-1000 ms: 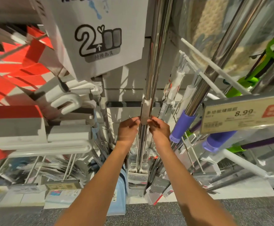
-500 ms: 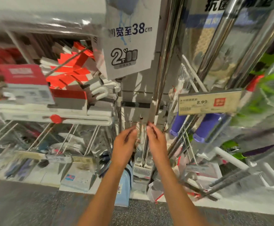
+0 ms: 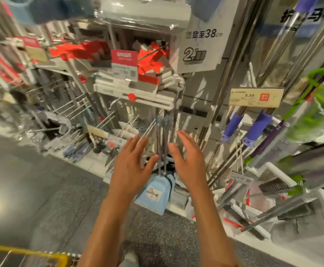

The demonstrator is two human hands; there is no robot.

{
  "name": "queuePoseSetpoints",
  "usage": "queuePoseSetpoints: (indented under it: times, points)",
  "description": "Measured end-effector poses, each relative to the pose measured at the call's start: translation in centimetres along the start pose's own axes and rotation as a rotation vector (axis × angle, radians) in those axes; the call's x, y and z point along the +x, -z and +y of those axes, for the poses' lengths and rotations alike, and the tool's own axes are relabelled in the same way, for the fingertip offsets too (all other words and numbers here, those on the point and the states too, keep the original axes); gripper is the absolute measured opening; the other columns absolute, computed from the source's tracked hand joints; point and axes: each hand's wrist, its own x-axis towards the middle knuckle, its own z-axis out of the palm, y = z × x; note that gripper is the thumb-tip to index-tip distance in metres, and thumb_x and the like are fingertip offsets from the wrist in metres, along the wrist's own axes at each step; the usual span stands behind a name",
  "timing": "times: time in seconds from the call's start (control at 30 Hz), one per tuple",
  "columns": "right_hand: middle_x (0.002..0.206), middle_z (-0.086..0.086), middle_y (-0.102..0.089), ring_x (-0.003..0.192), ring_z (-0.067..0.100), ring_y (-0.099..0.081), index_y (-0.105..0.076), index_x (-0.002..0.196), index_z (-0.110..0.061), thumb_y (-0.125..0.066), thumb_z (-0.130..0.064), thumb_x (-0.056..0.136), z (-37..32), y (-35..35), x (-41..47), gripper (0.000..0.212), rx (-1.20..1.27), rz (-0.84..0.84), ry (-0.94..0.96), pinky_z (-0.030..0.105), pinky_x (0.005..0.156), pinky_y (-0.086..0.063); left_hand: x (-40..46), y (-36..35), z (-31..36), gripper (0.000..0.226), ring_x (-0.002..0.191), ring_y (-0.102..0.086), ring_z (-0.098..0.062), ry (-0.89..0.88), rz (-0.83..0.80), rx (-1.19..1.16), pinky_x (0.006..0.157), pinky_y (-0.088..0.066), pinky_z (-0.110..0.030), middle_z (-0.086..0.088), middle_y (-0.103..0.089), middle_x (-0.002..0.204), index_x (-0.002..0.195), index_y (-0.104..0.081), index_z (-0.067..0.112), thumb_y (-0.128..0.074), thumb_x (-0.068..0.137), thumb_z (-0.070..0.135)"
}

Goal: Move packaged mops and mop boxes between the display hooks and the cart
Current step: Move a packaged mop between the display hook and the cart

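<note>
Both hands have released the chrome mop pole (image 3: 227,78) and drawn back from the display. The left hand (image 3: 130,166) and right hand (image 3: 189,162) hover empty, fingers spread wide. The pole hangs on the rack; the cart (image 3: 28,255) sits lower left, contents unseen. Judged: one hang done. Aisle floor (image 3: 41,189) offers turning room; hooks (image 3: 74,105) crowd the left.

— What surrounds me?
— A shop aisle. Under my feet lies a dark speckled floor (image 3: 47,191), shining faintly at the left.
— And ahead?
— A pale panelled display wall (image 3: 197,97) with white wire hooks (image 3: 70,105), standing on a white base ledge (image 3: 253,245). A beige price tag (image 3: 256,97) reads 8.99.
</note>
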Motion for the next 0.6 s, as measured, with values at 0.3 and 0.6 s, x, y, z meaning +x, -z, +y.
queuePoseSetpoints:
  times: [0.3, 0.6]
  points:
    - [0.163, -0.01, -0.027, 0.15, 0.006, -0.018, -0.039, 0.153, -0.029, -0.028, -0.076, 0.087, -8.6, -4.9, -5.3, 0.081, -0.107, -0.169, 0.252, 0.029, 0.12, -0.018, -7.0, 10.6, -3.4, 0.081, 0.156, 0.002, -0.023, 0.04, 0.15, 0.309, 0.126, -0.006, -0.052, -0.002, -0.006, 0.169, 0.16, -0.02, 0.032, -0.043, 0.091, 0.067]
    - [0.163, -0.005, -0.029, 0.151, 0.012, -0.021, -0.042, 0.151, -0.029, -0.037, -0.066, 0.093, -18.3, -15.4, -14.9, 0.069, -0.087, -0.364, 0.459, 0.045, 0.12, -0.029, -20.2, 21.9, -10.5, 0.077, 0.154, -0.016, -0.034, 0.286, 0.348, 0.374, 0.119, -0.022, -0.062, -0.012, -0.024, 0.165, 0.156, -0.035, 0.025, -0.064, 0.091, 0.052]
